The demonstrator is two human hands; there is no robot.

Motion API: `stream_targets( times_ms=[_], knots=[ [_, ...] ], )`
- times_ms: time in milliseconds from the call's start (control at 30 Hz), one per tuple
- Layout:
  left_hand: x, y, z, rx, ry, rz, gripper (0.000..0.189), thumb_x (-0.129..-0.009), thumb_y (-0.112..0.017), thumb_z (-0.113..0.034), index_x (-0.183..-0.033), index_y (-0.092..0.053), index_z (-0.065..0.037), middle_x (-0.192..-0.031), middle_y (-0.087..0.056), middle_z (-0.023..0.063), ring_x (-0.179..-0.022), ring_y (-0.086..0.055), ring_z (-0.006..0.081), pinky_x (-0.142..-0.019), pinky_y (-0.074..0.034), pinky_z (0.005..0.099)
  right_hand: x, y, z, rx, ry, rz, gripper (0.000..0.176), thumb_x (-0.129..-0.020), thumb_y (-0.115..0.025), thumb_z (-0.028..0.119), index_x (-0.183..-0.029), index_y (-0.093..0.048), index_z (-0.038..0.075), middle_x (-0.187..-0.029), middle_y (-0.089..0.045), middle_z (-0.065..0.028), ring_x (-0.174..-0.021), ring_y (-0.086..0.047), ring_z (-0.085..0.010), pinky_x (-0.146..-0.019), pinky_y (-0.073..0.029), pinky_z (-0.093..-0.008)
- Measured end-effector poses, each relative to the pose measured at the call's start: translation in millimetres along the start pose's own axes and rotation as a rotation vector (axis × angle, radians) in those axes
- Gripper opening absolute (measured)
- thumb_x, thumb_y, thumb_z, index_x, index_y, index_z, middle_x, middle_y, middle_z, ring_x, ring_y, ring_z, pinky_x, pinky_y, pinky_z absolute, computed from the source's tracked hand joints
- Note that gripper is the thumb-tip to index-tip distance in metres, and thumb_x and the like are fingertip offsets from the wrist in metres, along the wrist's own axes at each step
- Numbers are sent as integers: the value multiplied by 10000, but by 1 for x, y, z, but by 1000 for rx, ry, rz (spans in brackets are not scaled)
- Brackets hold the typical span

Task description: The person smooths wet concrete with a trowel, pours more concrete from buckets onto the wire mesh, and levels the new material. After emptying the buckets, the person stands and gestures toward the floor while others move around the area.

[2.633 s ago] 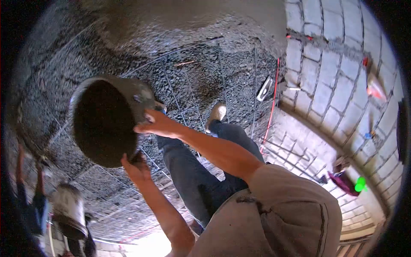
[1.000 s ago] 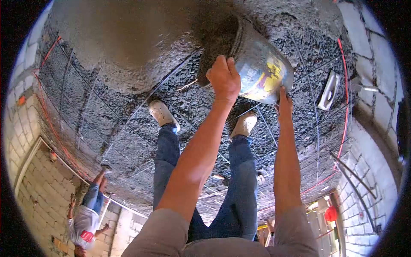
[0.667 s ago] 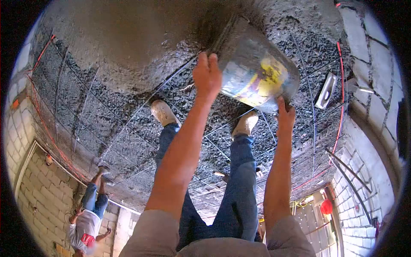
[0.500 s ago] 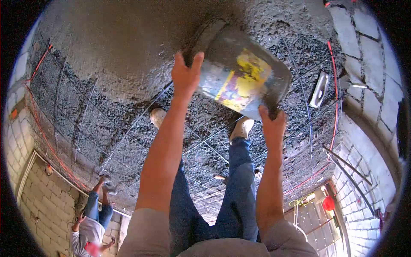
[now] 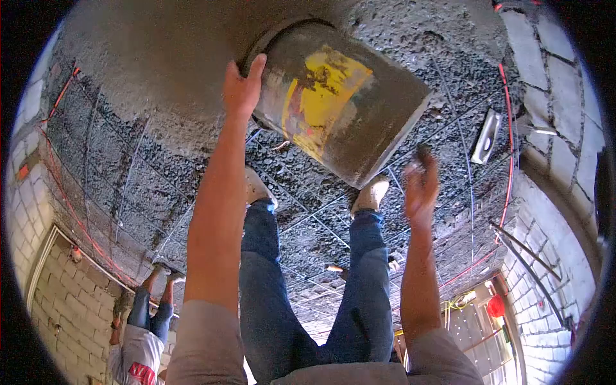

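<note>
A cement-smeared bucket [image 5: 385,102] with a yellow label lies tilted on its side, its mouth toward the wet concrete [image 5: 173,58] at the upper left. My left hand [image 5: 244,90] grips the bucket's rim, thumb and fingers at its left edge. Off the bucket's lower right end, my right hand [image 5: 421,186] is apart from it, slightly blurred, with nothing visible in it. Below the bucket my shoes stand on dark gravel [image 5: 321,186] crossed by thin metal bars.
A metal trowel [image 5: 486,136] lies on the gravel at the right, beside a red hose [image 5: 507,115]. Block walls [image 5: 557,83] rise on both sides. Another person [image 5: 142,340] stands at the lower left. Dark rods [image 5: 526,256] lean at the lower right.
The bucket has turned and moved slightly left, showing more of its side and base. My right hand has let go of it and moved down and right; my left hand has shifted left with the rim.
</note>
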State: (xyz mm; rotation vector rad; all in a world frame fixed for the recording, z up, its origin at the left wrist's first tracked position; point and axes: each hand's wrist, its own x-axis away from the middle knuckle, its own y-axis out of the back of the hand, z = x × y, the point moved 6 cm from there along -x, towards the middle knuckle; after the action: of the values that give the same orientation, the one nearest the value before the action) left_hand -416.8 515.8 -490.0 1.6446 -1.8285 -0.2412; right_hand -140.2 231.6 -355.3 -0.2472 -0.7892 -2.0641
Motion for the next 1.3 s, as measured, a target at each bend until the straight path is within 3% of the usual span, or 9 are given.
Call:
stream_targets(
  times_ms=[100, 200, 333, 467, 533, 633, 700, 767, 1300],
  knots=[
    [7, 5, -18, 22, -34, 2, 814, -769, -652, -571, -1198, -487, 100, -1166, -563, 261, -1109, -541, 333, -936, -406, 386, -65, 5, -131, -379, -406, -165, 796, -875, -382, 657, -1402, -312, 65, -1386, -377, -153, -1248, -394, -309, -1026, -334, -441],
    [0, 13, -5, -167, 26, -15, 766, -774, -647, -565, -1162, -516, 82, -1114, -598, 230, -1044, -568, 326, -906, -422, 398, -94, -54, -105, -889, -321, 101, 825, -852, -398, 685, -1413, -297, 89, -1390, -384, -112, -1254, -377, -287, -1052, -284, -440],
    [7, 24, 11, 113, -44, -124, 727, -767, -646, -573, -1100, -555, 66, -1043, -624, 229, -948, -600, 332, -855, -450, 402, -83, -23, -54, -561, -263, 87, 934, -818, -370, 741, -1428, -255, 44, -1434, -336, -141, -1311, -324, -310, -1069, -261, -463],
    [43, 30, -8, 366, 69, -219, 643, -793, -662, -511, -1087, -562, 53, -1031, -628, 184, -944, -588, 276, -852, -451, 365, -68, 57, -1, -189, -94, -63, 758, -857, -409, 666, -1317, -431, 64, -1233, -493, -80, -1086, -466, -231, -906, -376, -409],
    [67, 36, -30, 612, 139, -142, 567, -821, -663, -452, -1100, -558, 30, -1039, -622, 137, -949, -565, 223, -853, -446, 334, -52, 80, 55, -158, 51, -109, 745, -900, -356, 617, -1385, -351, 53, -1395, -393, -121, -1264, -387, -263, -1072, -258, -426],
    [85, 26, -25, 801, 103, -123, 482, -865, -642, -379, -1138, -539, 6, -1062, -602, 84, -962, -530, 160, -859, -433, 296, -39, 75, 103, -314, 185, -55, 743, -932, -332, 563, -1417, -264, 5, -1452, -299, -149, -1323, -294, -293, -1097, -217, -423],
    [90, 21, -15, 853, 162, -127, 477, -870, -636, -371, -1147, -533, 4, -1061, -599, 83, -960, -531, 160, -859, -432, 293, -56, 58, 94, -353, -116, -125, 752, -927, -313, 585, -1442, -223, 46, -1483, -239, -139, -1330, -277, -300, -1099, -214, -418],
    [84, 13, -6, 910, 188, -147, 473, -876, -630, -364, -1157, -526, 2, -1060, -597, 82, -959, -532, 160, -858, -431, 290, -69, 72, 88, -186, 87, -142, 765, -916, -317, 607, -1430, -250, 45, -1469, -262, -140, -1319, -283, -301, -1095, -215, -423],
    [142, 17, -41, 828, 96, -132, 449, -860, -637, -405, -1009, -522, 2, -926, -576, 58, -840, -497, 124, -754, -434, 283, -16, 122, 52, -367, 27, -149, 640, -923, -400, 521, -1344, -384, 38, -1302, -445, -117, -1166, -430, -250, -1002, -326, -417]
  ],
)
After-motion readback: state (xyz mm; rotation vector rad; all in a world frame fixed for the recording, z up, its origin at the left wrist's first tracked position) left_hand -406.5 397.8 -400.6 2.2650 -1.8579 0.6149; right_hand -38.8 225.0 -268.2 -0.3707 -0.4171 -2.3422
